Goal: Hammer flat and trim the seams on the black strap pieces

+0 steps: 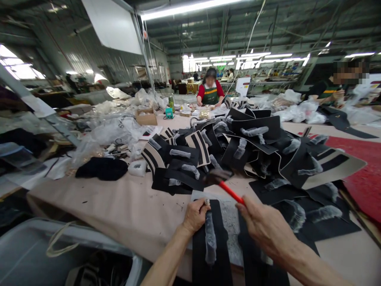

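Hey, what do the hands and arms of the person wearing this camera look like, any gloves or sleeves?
Both the left hand and the right hand are ungloved. The left forearm and right forearm are bare as far as they show, with no sleeve, watch or bracelet visible. Some fingers are hidden, so I can't rule out rings.

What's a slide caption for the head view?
Right hand grips red-handled hammer, left hand at plastic-wrapped strip on black panel.
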`<act>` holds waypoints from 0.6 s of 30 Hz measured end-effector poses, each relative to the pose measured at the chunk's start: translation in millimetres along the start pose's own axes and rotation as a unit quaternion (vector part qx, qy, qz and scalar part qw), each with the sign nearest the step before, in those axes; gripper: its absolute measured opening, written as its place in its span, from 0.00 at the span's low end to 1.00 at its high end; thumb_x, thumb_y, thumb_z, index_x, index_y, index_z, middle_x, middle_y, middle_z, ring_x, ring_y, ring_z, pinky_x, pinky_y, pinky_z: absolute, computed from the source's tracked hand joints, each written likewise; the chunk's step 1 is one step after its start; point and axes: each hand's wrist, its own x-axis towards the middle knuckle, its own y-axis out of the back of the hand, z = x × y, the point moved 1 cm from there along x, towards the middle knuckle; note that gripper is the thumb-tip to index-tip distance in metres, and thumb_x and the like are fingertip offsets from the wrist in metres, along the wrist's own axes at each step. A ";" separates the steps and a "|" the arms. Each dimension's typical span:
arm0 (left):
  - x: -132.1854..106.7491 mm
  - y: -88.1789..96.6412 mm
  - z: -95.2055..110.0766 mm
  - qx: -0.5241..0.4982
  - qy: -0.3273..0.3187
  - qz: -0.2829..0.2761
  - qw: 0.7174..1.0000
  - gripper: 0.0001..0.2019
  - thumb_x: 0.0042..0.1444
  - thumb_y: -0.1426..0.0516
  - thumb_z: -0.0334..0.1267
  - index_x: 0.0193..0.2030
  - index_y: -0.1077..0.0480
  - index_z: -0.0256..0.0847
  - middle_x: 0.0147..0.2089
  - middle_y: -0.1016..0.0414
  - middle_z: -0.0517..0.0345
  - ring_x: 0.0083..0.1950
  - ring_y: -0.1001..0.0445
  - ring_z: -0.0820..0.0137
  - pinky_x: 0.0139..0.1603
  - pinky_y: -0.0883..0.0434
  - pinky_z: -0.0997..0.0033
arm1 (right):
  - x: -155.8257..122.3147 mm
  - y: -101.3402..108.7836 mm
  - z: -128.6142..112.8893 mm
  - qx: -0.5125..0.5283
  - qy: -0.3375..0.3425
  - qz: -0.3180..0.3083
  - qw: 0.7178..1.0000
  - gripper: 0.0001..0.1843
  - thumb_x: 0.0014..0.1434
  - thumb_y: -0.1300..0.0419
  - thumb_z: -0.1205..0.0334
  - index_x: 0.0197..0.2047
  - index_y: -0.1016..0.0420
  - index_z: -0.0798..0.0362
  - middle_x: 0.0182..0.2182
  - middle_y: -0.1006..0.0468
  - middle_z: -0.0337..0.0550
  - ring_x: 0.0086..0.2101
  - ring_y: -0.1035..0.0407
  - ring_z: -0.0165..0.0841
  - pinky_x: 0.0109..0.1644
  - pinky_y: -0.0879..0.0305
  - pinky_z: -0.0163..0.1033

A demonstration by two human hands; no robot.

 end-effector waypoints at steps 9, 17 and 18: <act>0.1 -0.1 -1.2 0.009 -0.001 -0.003 1.000 0.06 0.58 0.45 0.29 0.34 0.27 0.40 0.31 0.23 0.57 0.34 0.25 0.68 0.38 0.32 0.73 | -6.1 -15.2 6.0 -0.040 0.004 -0.099 0.994 0.13 0.68 0.55 0.58 0.32 0.38 0.49 0.16 0.31 0.37 0.15 0.38 0.33 0.23 0.61 0.38; 1.2 -3.1 -5.8 0.025 -0.008 0.003 1.000 0.06 0.58 0.45 0.29 0.34 0.27 0.40 0.29 0.24 0.58 0.32 0.26 0.69 0.36 0.32 0.73 | -14.6 -20.6 2.5 -0.024 -0.028 -0.120 0.992 0.14 0.69 0.58 0.60 0.35 0.37 0.50 0.20 0.27 0.41 0.19 0.33 0.34 0.25 0.57 0.38; 0.9 -3.1 -5.9 0.029 -0.007 0.004 1.000 0.06 0.58 0.45 0.29 0.34 0.27 0.40 0.29 0.24 0.58 0.31 0.26 0.69 0.36 0.32 0.73 | -16.3 -23.9 2.8 -0.038 -0.023 -0.159 0.986 0.12 0.68 0.57 0.60 0.35 0.36 0.50 0.20 0.27 0.41 0.19 0.34 0.34 0.25 0.59 0.39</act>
